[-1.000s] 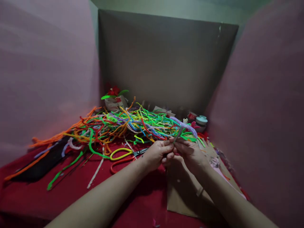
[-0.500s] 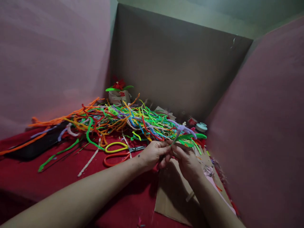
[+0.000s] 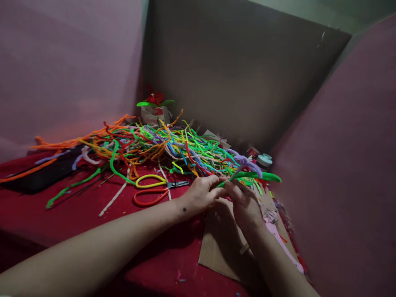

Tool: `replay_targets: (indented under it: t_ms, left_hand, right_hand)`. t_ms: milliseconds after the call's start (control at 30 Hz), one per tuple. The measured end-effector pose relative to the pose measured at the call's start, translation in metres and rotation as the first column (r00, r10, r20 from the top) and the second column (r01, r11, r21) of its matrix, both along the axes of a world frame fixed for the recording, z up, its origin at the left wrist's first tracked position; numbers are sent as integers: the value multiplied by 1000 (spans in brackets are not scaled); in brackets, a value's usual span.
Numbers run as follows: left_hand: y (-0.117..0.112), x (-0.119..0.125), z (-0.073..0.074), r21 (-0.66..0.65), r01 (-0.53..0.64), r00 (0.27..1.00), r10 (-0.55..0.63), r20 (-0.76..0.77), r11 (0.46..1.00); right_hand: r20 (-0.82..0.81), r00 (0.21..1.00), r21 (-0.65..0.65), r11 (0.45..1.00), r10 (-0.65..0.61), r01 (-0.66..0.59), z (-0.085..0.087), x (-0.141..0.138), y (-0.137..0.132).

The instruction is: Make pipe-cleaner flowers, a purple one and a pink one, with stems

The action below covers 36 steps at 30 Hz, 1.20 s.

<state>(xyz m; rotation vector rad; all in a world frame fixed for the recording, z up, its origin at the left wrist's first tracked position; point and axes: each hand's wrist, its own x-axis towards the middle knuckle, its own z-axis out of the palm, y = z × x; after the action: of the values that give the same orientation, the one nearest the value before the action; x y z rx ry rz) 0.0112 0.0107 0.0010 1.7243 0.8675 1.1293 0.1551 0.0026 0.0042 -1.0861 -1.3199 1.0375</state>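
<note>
My left hand [image 3: 202, 194] and my right hand [image 3: 246, 204] meet over the red cloth, fingers pinched together on a small pipe-cleaner piece. The piece has a green leaf-like loop [image 3: 262, 176] sticking out to the right and a lilac fuzzy part [image 3: 249, 163] above it. A big heap of pipe cleaners [image 3: 161, 150] in orange, green, red, yellow and lilac lies just behind my hands. Scissors with yellow and orange handles [image 3: 150, 190] lie left of my left hand.
A brown cardboard sheet [image 3: 222, 251] lies under my right wrist. A small box with a red pipe-cleaner flower [image 3: 154, 109] stands at the back. A white jar [image 3: 264, 160] sits at the right. A dark flat object [image 3: 40, 177] lies at the left. Pink and cardboard walls surround the table.
My hands stay together on the piece. The green loop has swung out and lower to the right. The view has shifted slightly left and down.
</note>
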Motion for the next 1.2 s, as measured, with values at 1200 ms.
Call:
replay_targets:
  t_ms: [1200]
  left_hand:
    - [2, 1, 1, 2, 20, 1000, -21, 24, 1000]
  right_hand:
    - [-3, 1000, -29, 999, 25, -25, 1, -7, -3]
